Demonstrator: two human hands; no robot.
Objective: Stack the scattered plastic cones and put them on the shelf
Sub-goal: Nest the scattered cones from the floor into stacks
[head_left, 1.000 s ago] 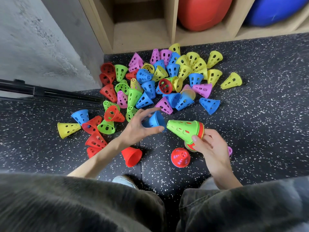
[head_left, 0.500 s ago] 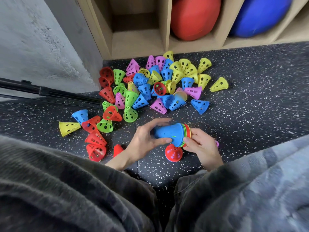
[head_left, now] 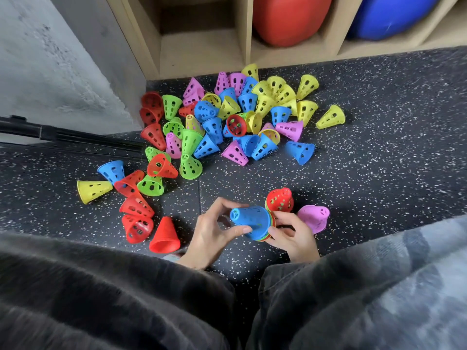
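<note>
I saw both hands low in the frame, holding a nested stack of cones [head_left: 252,222] between them, its blue outer cone lying on its side with the narrow tip pointing toward nine o'clock. The left hand [head_left: 211,234] pinched the tip end, thumb under it and forefinger curled over the top. The right hand [head_left: 293,236] gripped the wide rim end, fingers curled round the coloured rims. Just at two o'clock from the stack a red cone [head_left: 280,200] stood upright, touching the stack's rim, and a pink cone [head_left: 314,218] sat beside the right hand at three o'clock. The scattered pile of cones [head_left: 227,122] lay at twelve o'clock on the speckled floor [head_left: 379,173], reaching the foot of the wooden shelf [head_left: 202,54]. A solid red cone [head_left: 165,236] stood at nine o'clock from the left hand.
</note>
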